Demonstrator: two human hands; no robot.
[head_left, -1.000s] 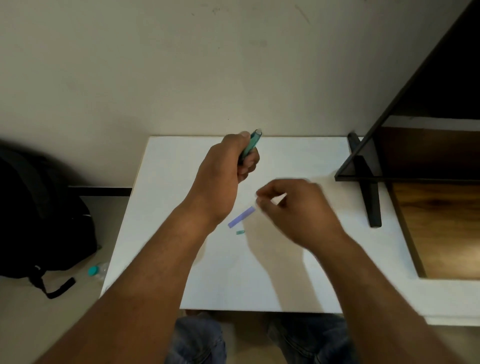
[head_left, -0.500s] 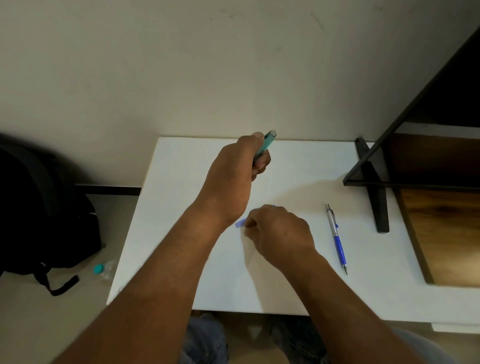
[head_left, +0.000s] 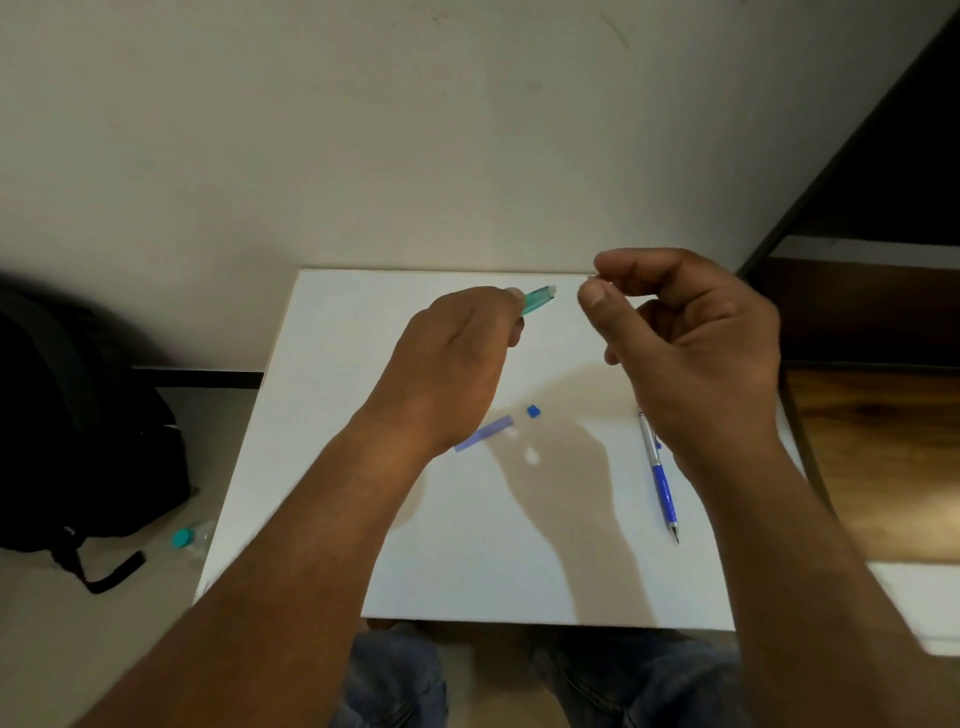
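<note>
We are gripping a teal pen barrel (head_left: 540, 300) in the left hand (head_left: 447, 364); at its three o'clock, the right hand (head_left: 696, 332) is pinching a tiny part (head_left: 598, 281).

Dim overhead light, soft shadows, wide-angle edge distortion.

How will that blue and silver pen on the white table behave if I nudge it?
The slim, round blue and silver pen would probably roll on the flat white table if nudged sideways. Being thin and straight, it seems stiff and light. Its blue grip likely slips less than the silver part.
</note>
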